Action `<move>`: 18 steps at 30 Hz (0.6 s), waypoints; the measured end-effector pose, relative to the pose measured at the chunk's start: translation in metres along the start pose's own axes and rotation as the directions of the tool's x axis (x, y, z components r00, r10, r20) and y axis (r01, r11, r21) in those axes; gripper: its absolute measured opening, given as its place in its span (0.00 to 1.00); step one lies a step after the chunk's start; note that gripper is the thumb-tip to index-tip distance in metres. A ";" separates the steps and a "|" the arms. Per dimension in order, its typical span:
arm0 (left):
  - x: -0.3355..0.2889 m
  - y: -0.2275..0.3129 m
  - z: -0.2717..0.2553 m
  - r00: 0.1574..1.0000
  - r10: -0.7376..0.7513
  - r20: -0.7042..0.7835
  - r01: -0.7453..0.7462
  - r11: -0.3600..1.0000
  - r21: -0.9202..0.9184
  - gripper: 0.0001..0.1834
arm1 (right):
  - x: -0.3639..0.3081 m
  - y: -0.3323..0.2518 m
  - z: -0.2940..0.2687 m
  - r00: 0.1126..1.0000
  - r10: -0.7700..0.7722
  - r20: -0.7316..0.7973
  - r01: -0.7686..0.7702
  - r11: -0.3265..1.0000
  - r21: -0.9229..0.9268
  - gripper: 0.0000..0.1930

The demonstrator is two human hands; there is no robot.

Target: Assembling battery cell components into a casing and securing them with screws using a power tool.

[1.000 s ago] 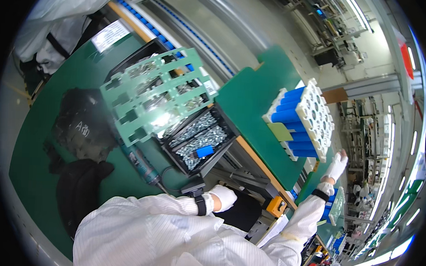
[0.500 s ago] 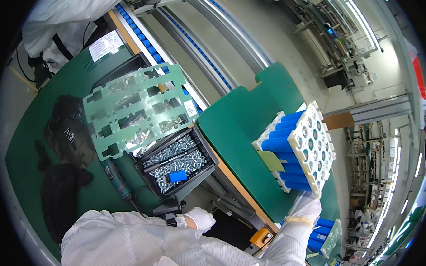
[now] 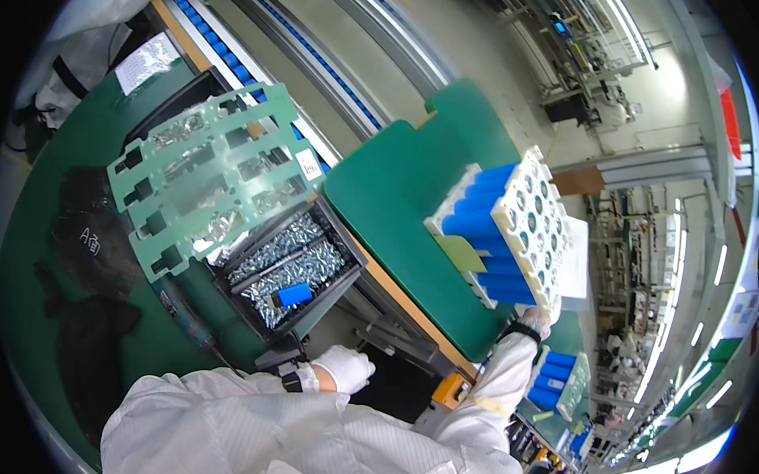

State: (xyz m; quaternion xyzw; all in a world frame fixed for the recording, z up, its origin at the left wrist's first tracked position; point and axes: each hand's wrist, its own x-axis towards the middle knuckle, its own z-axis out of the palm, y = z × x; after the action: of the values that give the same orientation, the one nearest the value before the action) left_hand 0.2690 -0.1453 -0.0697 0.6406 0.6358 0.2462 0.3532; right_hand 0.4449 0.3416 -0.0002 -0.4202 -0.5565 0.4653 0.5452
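Observation:
At the near end of a battery pack (image 3: pixel 502 234) of blue cylinders between white plastic holders, my gloved right hand (image 3: pixel 535 321) grips the lower edge. Most of its fingers are hidden by the pack. The pack stands over the green tabletop (image 3: pixel 398 204), its holed end plate facing right. My left hand (image 3: pixel 346 368), in a white glove, is a loose fist with nothing visible in it. It hangs in front of the bench, near a black bin (image 3: pixel 341 279) filled with small screws and a blue object (image 3: pixel 293 295).
A green cut-out plate (image 3: pixel 221 175) lies beyond the bin, with a power screwdriver (image 3: pixel 181 313) nearby. Another blue battery pack (image 3: pixel 555 382) stands at the right. A roller conveyor (image 3: pixel 227 52) runs behind. Another person's sleeve (image 3: pixel 101 9) shows at upper left.
The view has shifted, moving the bench up and left in the picture. My right hand has turned at the pack's edge, and a white sheet now shows behind the pack. My left hand stays curled.

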 end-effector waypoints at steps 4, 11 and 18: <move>-0.006 -0.001 -0.003 0.977 0.032 -0.213 -0.054 0.994 -0.097 0.13 | -0.083 -0.030 -0.045 0.994 0.106 -0.008 -0.098 0.946 0.309 0.11; -0.010 0.018 -0.019 0.956 0.010 -0.295 -0.144 0.888 -0.436 0.26 | -0.370 -0.055 0.026 0.904 0.391 0.173 -0.427 0.798 0.424 0.08; 0.001 0.018 -0.006 0.872 -0.430 -0.233 0.015 0.499 -0.866 0.16 | -0.433 -0.054 0.071 0.767 0.529 0.364 -0.553 0.832 -0.044 0.10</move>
State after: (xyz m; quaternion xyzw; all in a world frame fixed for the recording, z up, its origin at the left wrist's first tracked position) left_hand 0.2757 -0.1426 -0.0525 0.2296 0.5752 0.6043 0.5012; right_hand 0.3989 -0.0966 -0.0388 -0.4515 -0.4865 0.6895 0.2899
